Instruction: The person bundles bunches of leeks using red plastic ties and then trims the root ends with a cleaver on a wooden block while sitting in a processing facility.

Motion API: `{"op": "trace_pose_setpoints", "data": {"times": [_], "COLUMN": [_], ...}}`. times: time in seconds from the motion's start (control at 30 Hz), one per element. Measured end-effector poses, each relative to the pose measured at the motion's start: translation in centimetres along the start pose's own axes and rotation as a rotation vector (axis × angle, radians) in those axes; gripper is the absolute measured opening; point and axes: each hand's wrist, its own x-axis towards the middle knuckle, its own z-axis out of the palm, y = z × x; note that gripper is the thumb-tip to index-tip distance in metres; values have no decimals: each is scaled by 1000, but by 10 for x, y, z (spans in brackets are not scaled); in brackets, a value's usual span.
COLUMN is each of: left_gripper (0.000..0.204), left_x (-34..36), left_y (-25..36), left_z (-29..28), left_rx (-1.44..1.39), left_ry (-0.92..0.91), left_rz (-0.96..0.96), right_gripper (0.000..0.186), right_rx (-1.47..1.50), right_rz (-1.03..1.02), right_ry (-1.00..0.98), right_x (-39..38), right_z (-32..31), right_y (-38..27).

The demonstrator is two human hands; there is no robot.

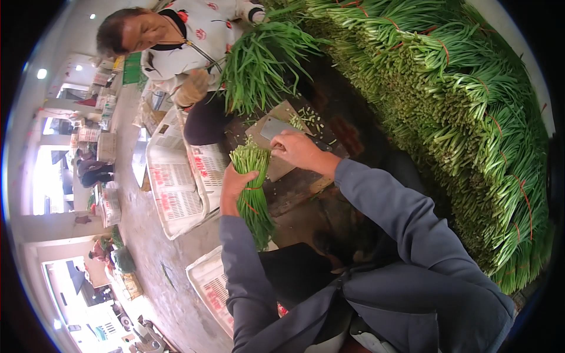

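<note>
My left hand (pixel 235 186) is wrapped round a bundle of long green vegetable stalks (pixel 252 167), tied with red bands. Its pale cut ends point away from me and its leafy end hangs toward my lap. In my right hand (pixel 297 151) is a cleaver (pixel 275 127), its broad grey blade just beyond the bundle's cut ends. My fingers hide the cleaver's handle. Under the blade lies a cutting board (pixel 281 169), with short trimmed stalk pieces (pixel 310 119) scattered at its far side.
On the right rises a large stack of tied green bundles (pixel 447 117). Opposite me a person in a patterned white top sits beside loose green leaves (pixel 259 67). White plastic crates (pixel 176 170) stand at the left, with another crate (pixel 209 282) near my left forearm.
</note>
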Motion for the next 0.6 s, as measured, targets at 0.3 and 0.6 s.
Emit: {"op": "trace_pose_setpoints", "data": {"times": [0.3, 0.6], "left_gripper": [56, 62], "left_x": [-99, -180], "left_y": [76, 93], "left_z": [30, 59], "left_rx": [-228, -335], "left_ry": [119, 200], "left_rz": [138, 209], "right_gripper": [23, 13], "right_rx": [10, 72], "right_rz": [-474, -577], "right_ry": [301, 142], "right_x": [9, -73], "right_z": [-38, -93], "right_y": [-90, -149]}}
